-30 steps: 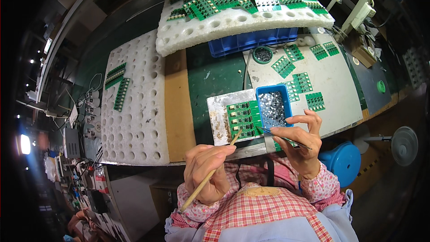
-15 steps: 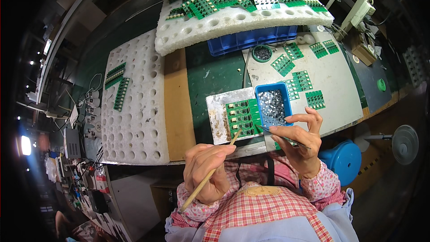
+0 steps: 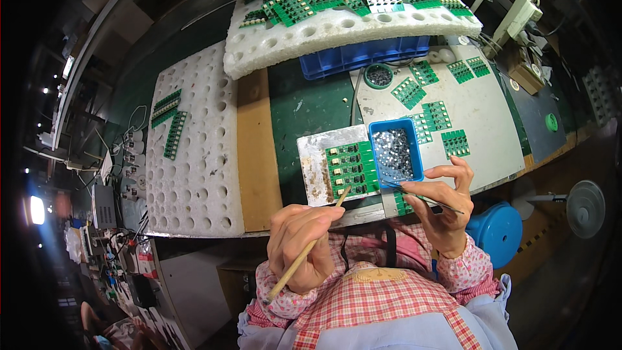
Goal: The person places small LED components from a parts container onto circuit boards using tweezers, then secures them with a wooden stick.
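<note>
My left hand (image 3: 299, 243) is closed around a thin wooden stick (image 3: 295, 268), whose pointed tip rests at the near edge of a green circuit board (image 3: 353, 170). That board carries rows of white and black parts and lies on a worn metal plate (image 3: 313, 172). Thumb and fingers of my right hand (image 3: 444, 210) pinch dark tweezers (image 3: 433, 201), with the other fingers raised. The tweezer tips are by the near left corner of a blue tray (image 3: 420, 159) full of tiny dark and pale pieces. Whether the tips grip a piece is too small to tell.
Several circuit boards (image 3: 455, 143) lie on the pale sheet (image 3: 499, 142) at right, near a round dish (image 3: 378, 76) of dark pieces. A foam slab (image 3: 285, 48) heaped with boards stands behind, over a blue crate (image 3: 363, 58). Another foam slab (image 3: 194, 175) is at left, a blue stool (image 3: 495, 233) at right.
My right hand has shifted slightly right, taking the tweezer tips from the board's right edge toward the blue tray's near corner. My left hand and stick have barely moved.
</note>
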{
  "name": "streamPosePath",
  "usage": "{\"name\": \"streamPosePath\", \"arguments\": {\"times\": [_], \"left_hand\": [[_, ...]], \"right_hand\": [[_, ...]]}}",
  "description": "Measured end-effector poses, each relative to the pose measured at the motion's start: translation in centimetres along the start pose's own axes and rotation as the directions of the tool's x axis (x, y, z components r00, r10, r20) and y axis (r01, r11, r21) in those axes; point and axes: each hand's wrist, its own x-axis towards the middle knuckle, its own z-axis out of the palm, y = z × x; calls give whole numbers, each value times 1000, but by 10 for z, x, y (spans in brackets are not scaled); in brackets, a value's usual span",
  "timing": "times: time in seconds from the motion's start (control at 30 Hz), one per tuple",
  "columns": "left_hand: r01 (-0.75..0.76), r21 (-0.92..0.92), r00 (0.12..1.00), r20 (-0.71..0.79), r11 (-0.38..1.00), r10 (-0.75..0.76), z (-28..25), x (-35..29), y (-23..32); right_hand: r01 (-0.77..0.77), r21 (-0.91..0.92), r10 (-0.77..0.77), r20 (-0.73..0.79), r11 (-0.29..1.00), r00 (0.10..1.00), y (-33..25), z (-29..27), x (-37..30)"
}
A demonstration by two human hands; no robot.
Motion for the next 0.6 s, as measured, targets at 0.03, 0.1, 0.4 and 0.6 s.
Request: {"name": "streamPosePath", "arguments": {"times": [0.03,0.1,0.4,0.6], "left_hand": [[0,0,1000,3,1000,0,0,0,0],[-1,0,1000,6,1000,1,1,1,1],[-10,-7,1000,3,1000,10,3,2,-1],[-10,6,1000,-7,1000,10,6,2,-3]], "right_hand": [[0,-2,0,-6,1000,1000,0,-1,0],[0,-4,0,-13,1000,1000,1,-2,0],[1,-3,-1,-21,1000,1000,1,-5,-1],[9,26,-9,-4,1000,1000,2,-5,0]]}}
